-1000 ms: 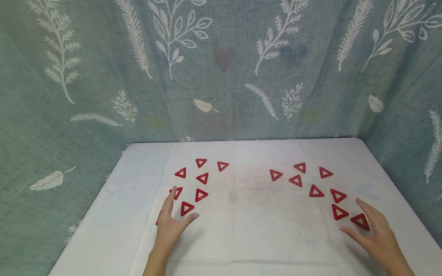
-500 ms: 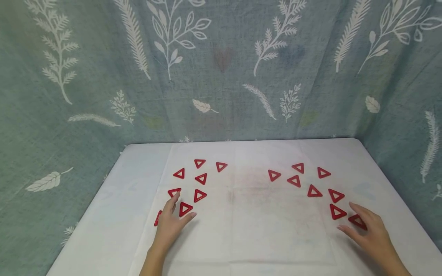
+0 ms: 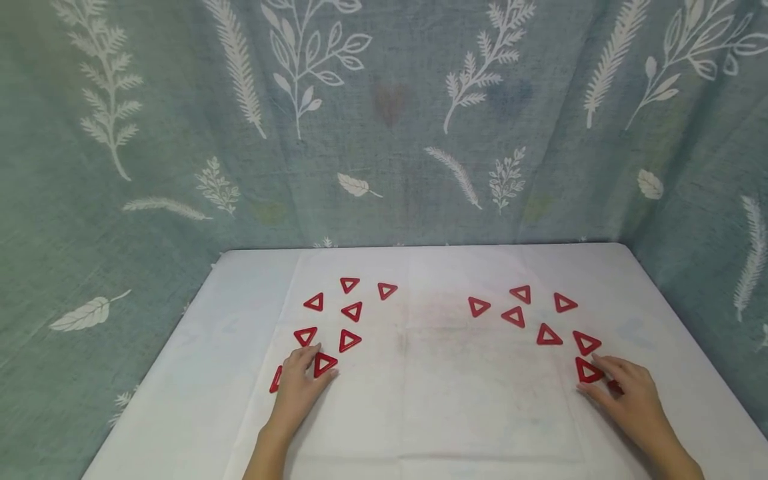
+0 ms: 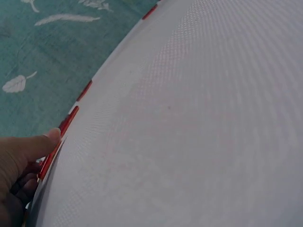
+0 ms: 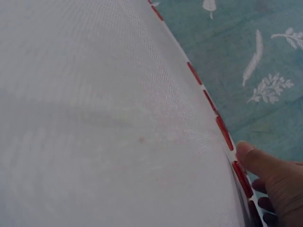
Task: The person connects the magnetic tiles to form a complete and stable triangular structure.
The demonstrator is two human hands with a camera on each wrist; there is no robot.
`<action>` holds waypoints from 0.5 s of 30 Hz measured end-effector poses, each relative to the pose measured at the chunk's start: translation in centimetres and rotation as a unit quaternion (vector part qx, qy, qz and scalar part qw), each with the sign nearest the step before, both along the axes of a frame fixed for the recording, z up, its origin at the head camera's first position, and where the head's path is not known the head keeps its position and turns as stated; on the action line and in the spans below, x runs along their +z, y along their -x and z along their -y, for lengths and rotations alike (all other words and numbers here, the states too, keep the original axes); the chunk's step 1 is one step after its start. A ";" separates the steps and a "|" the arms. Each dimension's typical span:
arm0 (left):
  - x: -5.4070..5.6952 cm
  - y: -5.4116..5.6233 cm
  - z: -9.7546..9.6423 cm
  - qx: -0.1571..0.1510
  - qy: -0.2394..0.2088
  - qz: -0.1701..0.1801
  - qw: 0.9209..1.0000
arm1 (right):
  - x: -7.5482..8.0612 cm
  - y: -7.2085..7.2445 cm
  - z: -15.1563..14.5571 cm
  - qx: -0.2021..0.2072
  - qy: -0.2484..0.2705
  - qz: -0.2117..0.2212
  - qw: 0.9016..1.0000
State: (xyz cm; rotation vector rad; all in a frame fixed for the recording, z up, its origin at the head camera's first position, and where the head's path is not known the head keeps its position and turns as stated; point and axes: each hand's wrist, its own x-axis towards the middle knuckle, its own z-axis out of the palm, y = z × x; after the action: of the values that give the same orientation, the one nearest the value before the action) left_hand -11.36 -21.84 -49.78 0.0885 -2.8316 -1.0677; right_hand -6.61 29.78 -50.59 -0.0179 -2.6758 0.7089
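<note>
My left hand [image 3: 294, 383] reaches over the left side of the white table, its index finger and thumb bracketing a red hollow triangle [image 3: 327, 369], fingertips right at its edges. In the left wrist view the thumb overlaps this red triangle [image 4: 69, 118], seen nearly edge-on, and the other fingers curl beneath it. On the right side my right hand [image 3: 636, 393] holds its index finger and thumb on either side of another red triangle [image 3: 579, 371]. A second triangle [image 3: 615, 387] lies partly hidden under that hand. The right wrist view shows the thumb [image 5: 251, 153] close against the row of triangles.
Several more red triangles lie flat in two groups, one beyond the left hand, such as the triangle [image 3: 343, 341], and one beyond the right hand, such as the triangle [image 3: 543, 342]. A green-grey leaf-print curtain [image 3: 396, 187] surrounds the white table [image 3: 456, 407].
Both hands have come in toward the triangles, and the gap between index finger and thumb has narrowed on each. The right hand has moved left and now covers most of one triangle.
</note>
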 end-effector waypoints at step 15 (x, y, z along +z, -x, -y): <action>0.1 0.0 0.1 -0.004 0.037 0.008 0.999 | -0.2 0.2 0.5 -0.012 -0.060 0.016 0.998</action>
State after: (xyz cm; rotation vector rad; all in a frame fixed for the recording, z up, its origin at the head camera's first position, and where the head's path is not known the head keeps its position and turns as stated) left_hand -11.36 -21.94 -49.72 0.0793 -2.8844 -0.9655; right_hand -6.86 29.23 -50.84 -0.0296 -2.7403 0.5445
